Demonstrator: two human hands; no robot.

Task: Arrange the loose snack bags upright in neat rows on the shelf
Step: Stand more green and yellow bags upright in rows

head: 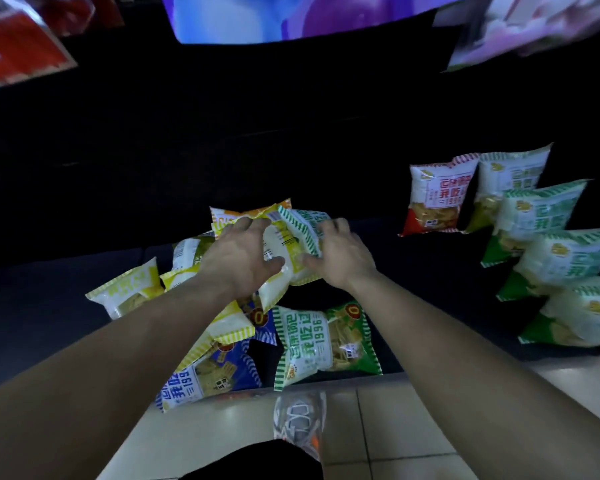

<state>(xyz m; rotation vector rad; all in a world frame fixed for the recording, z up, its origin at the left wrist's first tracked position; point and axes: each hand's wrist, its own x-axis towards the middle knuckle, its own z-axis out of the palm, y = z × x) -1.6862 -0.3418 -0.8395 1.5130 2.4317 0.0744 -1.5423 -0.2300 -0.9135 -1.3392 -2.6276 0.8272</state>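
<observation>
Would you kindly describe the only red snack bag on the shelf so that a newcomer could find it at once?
Look at the dark shelf, toward its right side, where a row of upright bags runs back from the front edge. The red snack bag stands at the far end of that row, beside a green-striped bag. It alone has red stripes and a red bottom corner; its neighbours are all green.

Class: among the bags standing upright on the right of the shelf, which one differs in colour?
The red-trimmed bag at the far left end of the row; the other upright bags are green.
</observation>
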